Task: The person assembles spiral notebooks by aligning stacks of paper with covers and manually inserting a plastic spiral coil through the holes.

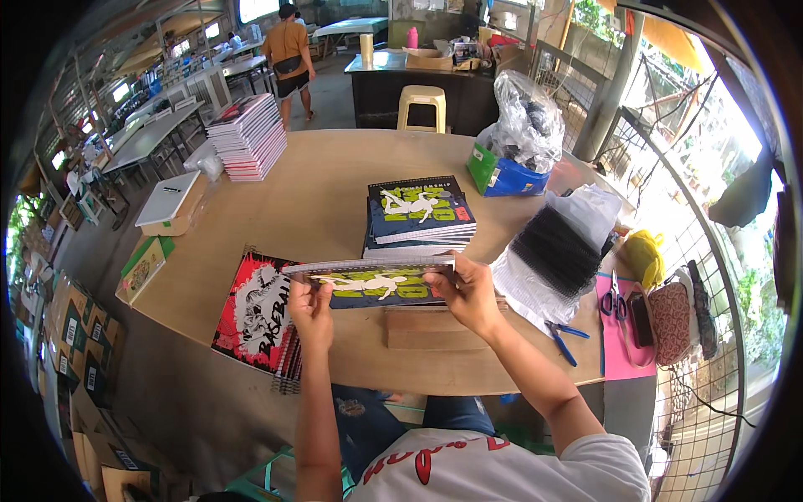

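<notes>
Left hand and right hand, fingers closed on opposite ends of a dark-covered notebook, held above the table near its front edge. Beyond: a stack of matching notebooks. Front edge, left: red-covered spiral notebooks; right: blue-handled pliers.

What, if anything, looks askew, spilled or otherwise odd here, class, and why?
The red notebooks beside the left hand look askew: they lie slanted, their coils staggered, and their near end seems to jut past the edge of the table. I see no spill.
</notes>
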Available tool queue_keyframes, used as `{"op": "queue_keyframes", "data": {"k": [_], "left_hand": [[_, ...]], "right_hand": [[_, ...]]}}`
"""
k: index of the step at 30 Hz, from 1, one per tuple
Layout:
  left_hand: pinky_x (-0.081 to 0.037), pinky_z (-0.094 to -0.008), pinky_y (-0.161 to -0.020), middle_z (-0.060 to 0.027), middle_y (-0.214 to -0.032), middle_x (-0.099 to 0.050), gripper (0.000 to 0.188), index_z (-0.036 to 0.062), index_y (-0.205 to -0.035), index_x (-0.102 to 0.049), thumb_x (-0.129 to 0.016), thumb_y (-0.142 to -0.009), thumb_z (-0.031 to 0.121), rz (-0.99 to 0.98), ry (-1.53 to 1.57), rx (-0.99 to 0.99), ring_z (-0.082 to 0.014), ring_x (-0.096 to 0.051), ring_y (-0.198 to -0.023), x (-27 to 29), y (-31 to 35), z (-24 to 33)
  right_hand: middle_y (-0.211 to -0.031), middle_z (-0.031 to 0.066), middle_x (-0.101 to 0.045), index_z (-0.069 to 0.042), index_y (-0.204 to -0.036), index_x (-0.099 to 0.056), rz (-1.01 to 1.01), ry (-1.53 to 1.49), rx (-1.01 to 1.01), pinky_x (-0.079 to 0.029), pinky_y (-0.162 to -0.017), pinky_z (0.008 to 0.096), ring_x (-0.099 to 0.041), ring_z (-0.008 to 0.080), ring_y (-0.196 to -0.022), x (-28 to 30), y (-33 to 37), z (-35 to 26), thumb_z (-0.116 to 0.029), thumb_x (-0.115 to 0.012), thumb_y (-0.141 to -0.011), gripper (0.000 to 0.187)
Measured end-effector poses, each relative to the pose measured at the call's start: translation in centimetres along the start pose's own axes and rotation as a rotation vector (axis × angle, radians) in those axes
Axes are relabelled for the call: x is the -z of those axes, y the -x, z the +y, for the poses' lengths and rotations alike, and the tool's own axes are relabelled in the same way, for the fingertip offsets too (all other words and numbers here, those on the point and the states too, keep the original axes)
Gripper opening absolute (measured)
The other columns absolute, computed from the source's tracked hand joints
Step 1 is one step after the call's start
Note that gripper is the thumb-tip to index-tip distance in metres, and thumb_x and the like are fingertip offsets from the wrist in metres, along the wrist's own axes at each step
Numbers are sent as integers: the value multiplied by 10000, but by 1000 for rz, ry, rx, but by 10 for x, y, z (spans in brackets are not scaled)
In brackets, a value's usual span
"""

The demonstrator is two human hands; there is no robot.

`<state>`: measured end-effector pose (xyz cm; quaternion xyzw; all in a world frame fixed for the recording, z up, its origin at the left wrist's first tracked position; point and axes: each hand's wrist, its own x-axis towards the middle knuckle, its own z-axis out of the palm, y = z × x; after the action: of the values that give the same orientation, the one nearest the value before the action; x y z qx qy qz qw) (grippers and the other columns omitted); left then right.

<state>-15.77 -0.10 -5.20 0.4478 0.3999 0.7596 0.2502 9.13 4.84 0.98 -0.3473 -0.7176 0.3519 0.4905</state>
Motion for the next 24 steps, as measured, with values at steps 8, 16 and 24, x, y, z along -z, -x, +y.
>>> {"op": "queue_keyframes", "data": {"k": [8, 16, 24], "left_hand": [[-286, -395, -1163, -194, -1572, -305, 707, 21, -1562, -193, -544, -1038, 342, -313, -89, 107, -270, -321, -1451, -54, 72, -37], [-101, -497, -1217, -216, -1646, -182, 864, 117, -1617, -124, -588, -980, 471, -62, -482, -250, -350, -228, -1505, -121, 78, 38], [-382, -466, -1018, 6, -896, -673, 318, 162, -1090, -659, -634, -817, 3, -756, -766, -528, -203, -638, -921, -170, 64, 42]], "right_hand": [[-1027, 97, -700, -24, -1151, -647, -42, 230, 76, -518, -770, 313, -648, 139, -855, 77, 56, 46, -36, -676, -934, 220], [-1319, 104, -485, 4, -1412, -355, 265, -240, -151, -419, -1056, 359, -500, 185, -1225, 41, 140, 99, -149, -675, -972, 566], [-1022, 98, -582, -80, -936, -647, 348, 1056, -164, -441, -837, 439, -564, 296, -994, 165, 54, 140, -187, -717, -824, 170]]}}
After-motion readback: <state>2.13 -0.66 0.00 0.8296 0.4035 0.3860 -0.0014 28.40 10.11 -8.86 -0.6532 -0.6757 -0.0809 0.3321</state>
